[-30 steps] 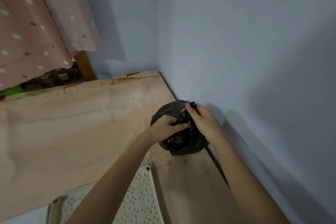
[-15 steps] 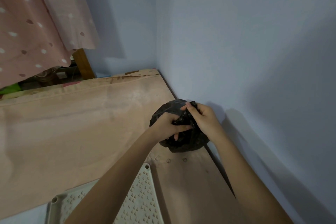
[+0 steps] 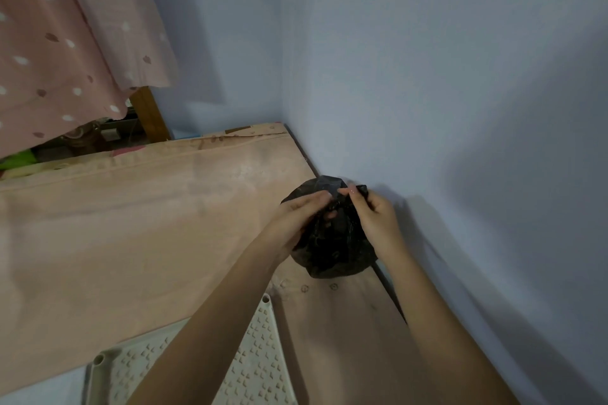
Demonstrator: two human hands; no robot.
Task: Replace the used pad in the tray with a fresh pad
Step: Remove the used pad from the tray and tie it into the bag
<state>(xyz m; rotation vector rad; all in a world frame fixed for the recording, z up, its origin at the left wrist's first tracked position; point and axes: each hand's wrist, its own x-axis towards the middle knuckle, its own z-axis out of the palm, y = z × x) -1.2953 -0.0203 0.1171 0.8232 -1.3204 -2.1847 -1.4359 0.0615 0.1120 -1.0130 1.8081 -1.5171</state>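
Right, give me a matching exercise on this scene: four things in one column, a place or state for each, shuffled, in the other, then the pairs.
Things:
1. black bag
2. tray
3. dotted pink curtain
4. right hand

Places or states:
A. hanging at the upper left
B. at the bottom, partly hidden by the left forearm
C. bunched up on the pink sheet by the wall
D. pinching the top of the bag

Pairs: 1-C, 2-B, 3-A, 4-D

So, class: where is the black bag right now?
The black bag sits right of centre on the pink sheet by the wall, gripped between both hands, beyond the tray.
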